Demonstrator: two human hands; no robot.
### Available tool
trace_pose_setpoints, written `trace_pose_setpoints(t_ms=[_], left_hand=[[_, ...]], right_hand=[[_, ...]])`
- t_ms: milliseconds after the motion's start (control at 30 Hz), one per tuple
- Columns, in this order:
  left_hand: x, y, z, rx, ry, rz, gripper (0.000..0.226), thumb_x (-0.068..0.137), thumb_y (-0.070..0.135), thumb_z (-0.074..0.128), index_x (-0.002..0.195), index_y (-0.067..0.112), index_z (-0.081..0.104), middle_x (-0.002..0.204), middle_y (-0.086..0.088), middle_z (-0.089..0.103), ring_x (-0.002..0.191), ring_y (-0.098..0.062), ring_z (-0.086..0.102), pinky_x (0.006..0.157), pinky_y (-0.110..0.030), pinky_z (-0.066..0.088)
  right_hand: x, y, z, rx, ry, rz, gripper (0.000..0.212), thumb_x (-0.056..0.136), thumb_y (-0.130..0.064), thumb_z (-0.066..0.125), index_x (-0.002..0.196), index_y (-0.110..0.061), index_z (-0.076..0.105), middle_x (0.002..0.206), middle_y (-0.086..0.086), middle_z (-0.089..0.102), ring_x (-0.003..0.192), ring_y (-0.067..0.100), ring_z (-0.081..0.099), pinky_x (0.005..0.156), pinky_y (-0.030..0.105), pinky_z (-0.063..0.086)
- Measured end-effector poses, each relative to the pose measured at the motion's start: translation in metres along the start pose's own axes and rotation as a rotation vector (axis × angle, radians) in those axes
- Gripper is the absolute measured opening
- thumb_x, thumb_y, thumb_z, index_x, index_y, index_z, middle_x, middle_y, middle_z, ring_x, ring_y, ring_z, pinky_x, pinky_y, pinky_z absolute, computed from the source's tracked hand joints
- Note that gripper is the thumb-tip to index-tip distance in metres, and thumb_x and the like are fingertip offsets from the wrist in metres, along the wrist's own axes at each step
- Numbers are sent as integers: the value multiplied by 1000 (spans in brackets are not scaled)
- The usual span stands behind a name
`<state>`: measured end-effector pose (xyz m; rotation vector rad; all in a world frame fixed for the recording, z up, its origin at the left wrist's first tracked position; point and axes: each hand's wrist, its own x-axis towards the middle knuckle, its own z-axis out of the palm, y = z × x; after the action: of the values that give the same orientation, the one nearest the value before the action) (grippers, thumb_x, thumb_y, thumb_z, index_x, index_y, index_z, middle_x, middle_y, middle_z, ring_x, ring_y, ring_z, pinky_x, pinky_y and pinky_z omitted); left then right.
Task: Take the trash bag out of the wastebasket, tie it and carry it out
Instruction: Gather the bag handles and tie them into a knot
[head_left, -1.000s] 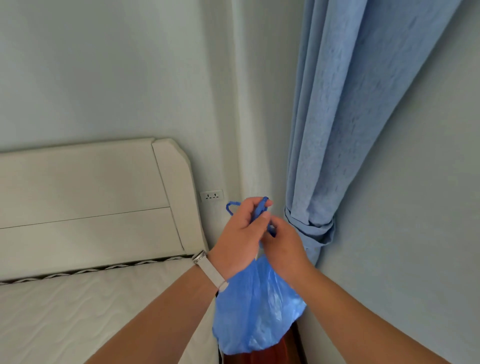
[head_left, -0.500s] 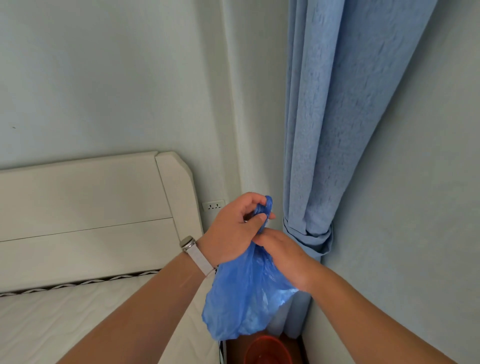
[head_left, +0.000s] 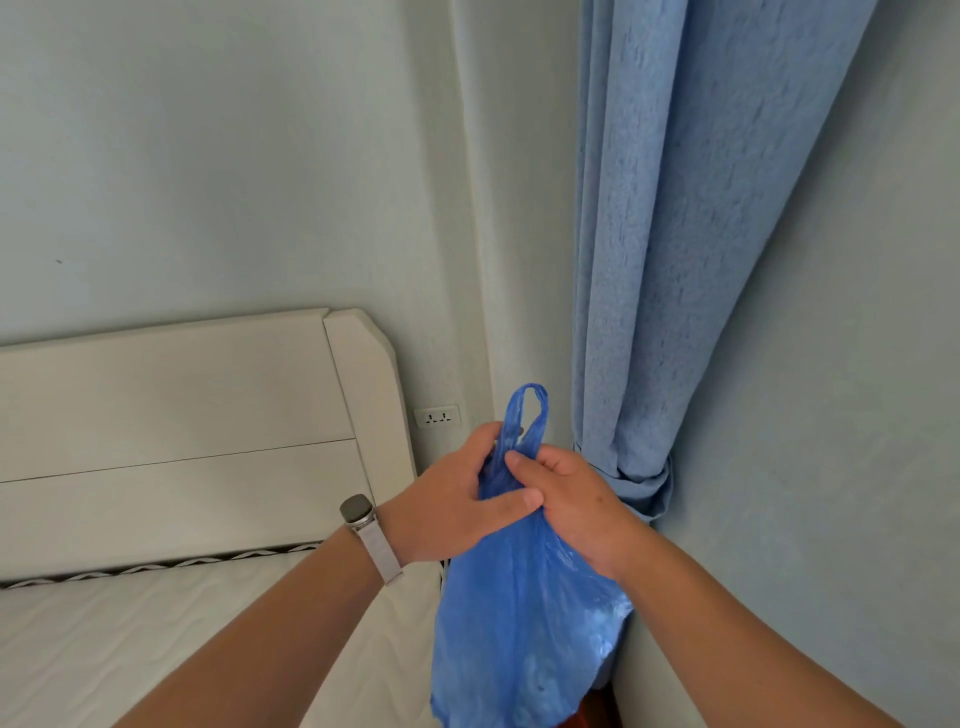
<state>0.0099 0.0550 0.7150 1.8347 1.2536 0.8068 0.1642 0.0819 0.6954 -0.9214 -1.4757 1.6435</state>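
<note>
A blue plastic trash bag (head_left: 519, 623) hangs in the air in front of me, held at its gathered neck. My left hand (head_left: 452, 499), with a watch on the wrist, grips the neck from the left. From the right, my right hand (head_left: 571, 504) closes its fingers around the same neck. One handle loop of the bag (head_left: 527, 410) sticks up above both hands. A sliver of the red wastebasket (head_left: 587, 714) shows under the bag at the bottom edge.
A white bed headboard (head_left: 182, 431) and a bare mattress (head_left: 130, 639) fill the left. A wall socket (head_left: 437, 417) sits by the headboard. A tied-back blue curtain (head_left: 665, 260) hangs close on the right, against the wall corner.
Both hands have shifted down the bag's neck, and a handle loop now stands free above them. The view has tilted up, hiding most of the red wastebasket seen half a second ago.
</note>
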Motion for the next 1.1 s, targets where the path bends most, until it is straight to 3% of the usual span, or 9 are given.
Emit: trace_pose_setpoints(t_ms=[167, 367, 500, 567, 667, 733, 867, 1000, 1100], left_hand=[[-8, -4, 3, 4, 20, -11, 54, 79, 18, 68, 126, 28, 43, 107, 4, 64, 96, -13, 65, 84, -37, 54], [-8, -11, 10, 193, 255, -9, 33, 77, 21, 60, 108, 29, 53, 87, 5, 66, 71, -16, 63, 66, -43, 52], [-10, -10, 8, 459, 332, 35, 24, 79, 30, 56, 103, 28, 52, 76, 9, 58, 66, -11, 54, 61, -35, 48], [-10, -10, 6, 600, 342, 38, 24, 80, 35, 53, 102, 28, 52, 72, 11, 53, 64, -12, 51, 58, -33, 46], [-11, -10, 3, 683, 373, 85, 14, 79, 38, 49, 82, 24, 51, 61, 12, 43, 57, -13, 44, 51, -30, 39], [-12, -9, 2, 695, 371, 122, 17, 80, 39, 47, 70, 27, 43, 55, 13, 36, 53, -11, 39, 48, -27, 33], [-12, -6, 2, 686, 346, 181, 20, 82, 39, 49, 67, 26, 46, 57, 13, 36, 54, -11, 40, 48, -28, 37], [-12, -2, -1, 686, 346, 207, 23, 82, 35, 53, 65, 22, 47, 57, 11, 37, 56, -11, 39, 49, -26, 36], [-13, -1, -5, 657, 360, 203, 20, 82, 37, 55, 70, 23, 48, 59, 13, 41, 57, -8, 41, 51, -24, 35]], right_hand=[[1, -1, 2, 3, 84, 7, 25, 100, -15, 48, 101, -6, 72, 97, 13, 76, 93, 26, 72, 90, 41, 56], [6, -4, 5, -26, 148, 3, 21, 95, -23, 55, 90, -15, 74, 94, 19, 75, 87, 29, 68, 89, 53, 51], [8, -5, 7, -71, 175, 18, 19, 91, -28, 60, 83, -18, 75, 93, 21, 73, 78, 25, 63, 86, 55, 52], [9, -5, 7, -82, 181, 12, 17, 89, -26, 61, 85, -14, 72, 88, 21, 73, 75, 24, 63, 80, 50, 54], [10, -7, 9, -74, 269, -23, 4, 89, -17, 61, 91, -13, 61, 59, 4, 67, 56, 12, 59, 55, 23, 49], [10, -5, 10, -79, 358, -52, 18, 88, -16, 64, 102, -20, 53, 49, -6, 60, 47, 6, 55, 47, 15, 42], [7, -3, 7, -183, 383, -141, 54, 89, -17, 66, 125, -44, 37, 53, 2, 49, 44, 6, 43, 44, 16, 38], [5, -4, -1, -402, 275, -251, 9, 95, -19, 57, 95, -25, 65, 51, -13, 50, 48, 2, 42, 50, 19, 37], [2, -7, -3, -526, 154, -252, 35, 98, -28, 49, 69, -11, 57, 52, -10, 40, 49, 7, 34, 50, 27, 32]])
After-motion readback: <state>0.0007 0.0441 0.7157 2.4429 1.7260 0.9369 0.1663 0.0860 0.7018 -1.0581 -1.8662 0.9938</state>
